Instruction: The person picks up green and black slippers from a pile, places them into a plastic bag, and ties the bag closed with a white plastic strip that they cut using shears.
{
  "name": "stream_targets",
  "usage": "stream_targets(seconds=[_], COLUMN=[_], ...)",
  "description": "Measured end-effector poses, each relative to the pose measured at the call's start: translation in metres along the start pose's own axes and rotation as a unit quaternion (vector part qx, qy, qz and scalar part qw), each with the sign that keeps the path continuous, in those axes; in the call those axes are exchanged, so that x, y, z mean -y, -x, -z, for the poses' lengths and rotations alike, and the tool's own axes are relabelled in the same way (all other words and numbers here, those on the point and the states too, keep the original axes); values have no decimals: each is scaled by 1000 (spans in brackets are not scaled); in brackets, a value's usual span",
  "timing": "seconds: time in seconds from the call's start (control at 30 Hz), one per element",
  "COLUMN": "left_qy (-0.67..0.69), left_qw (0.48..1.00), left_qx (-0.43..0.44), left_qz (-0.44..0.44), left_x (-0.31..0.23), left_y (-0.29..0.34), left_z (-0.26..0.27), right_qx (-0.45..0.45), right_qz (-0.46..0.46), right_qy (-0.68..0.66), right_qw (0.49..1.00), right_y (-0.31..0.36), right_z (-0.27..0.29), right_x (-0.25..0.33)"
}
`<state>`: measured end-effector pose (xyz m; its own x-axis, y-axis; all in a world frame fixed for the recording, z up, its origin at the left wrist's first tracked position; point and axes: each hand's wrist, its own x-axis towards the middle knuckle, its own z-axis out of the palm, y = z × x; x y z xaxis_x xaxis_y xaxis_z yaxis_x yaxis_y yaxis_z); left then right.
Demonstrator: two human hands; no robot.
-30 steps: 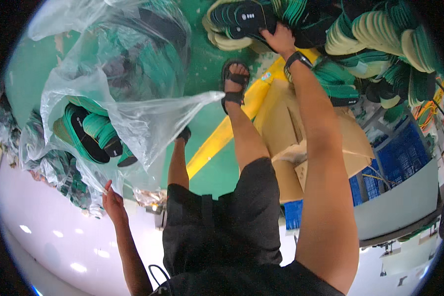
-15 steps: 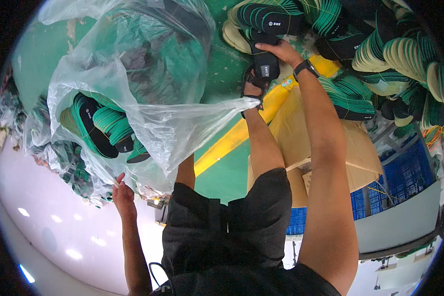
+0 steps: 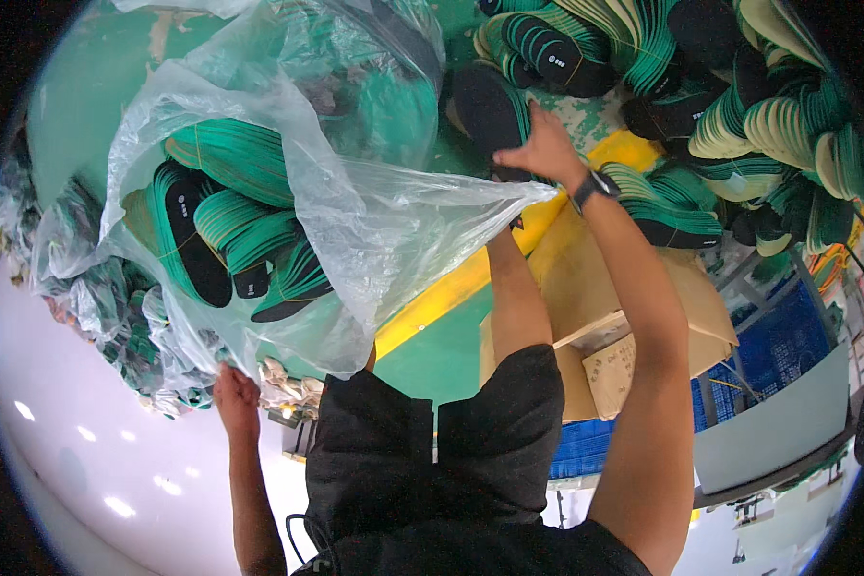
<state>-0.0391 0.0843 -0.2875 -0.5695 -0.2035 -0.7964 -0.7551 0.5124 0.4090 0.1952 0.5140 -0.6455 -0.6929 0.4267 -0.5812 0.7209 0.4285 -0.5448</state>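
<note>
My left hand is closed on the near edge of a large clear plastic bag, whose mouth hangs open. Inside the bag lie several banded bundles of green and black insoles. On the far side, my right hand grips another insole bundle, black on its face with green layered edges. Its thumb is spread to the left, and the fingers are partly hidden by the bundle. A stretched corner of the bag reaches close to my right wrist; what holds it there I cannot tell.
Piles of insole bundles fill the far right. An open cardboard box stands right of my legs, near a blue crate. A yellow line crosses the green floor. More filled plastic bags lie at left.
The bundle in my right hand has turned and shifted left. The bag's stretched corner has moved right, toward my wrist. The bag's mouth is wider, showing more insoles; my left hand is lower.
</note>
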Motion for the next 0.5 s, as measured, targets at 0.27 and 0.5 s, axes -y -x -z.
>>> stream_targets(seconds=[0.27,0.5], left_qy=[-42,92], left_qw=[996,983], left_qx=[-21,-119], left_qz=[-72,-106], left_x=[10,-6], left_y=[1,13], left_z=[17,23], right_qx=[-119,-45], right_qz=[-1,-178], right_qy=[241,121], right_qw=[963,976], right_y=[61,25], right_z=[0,-23], right_x=[-36,-39])
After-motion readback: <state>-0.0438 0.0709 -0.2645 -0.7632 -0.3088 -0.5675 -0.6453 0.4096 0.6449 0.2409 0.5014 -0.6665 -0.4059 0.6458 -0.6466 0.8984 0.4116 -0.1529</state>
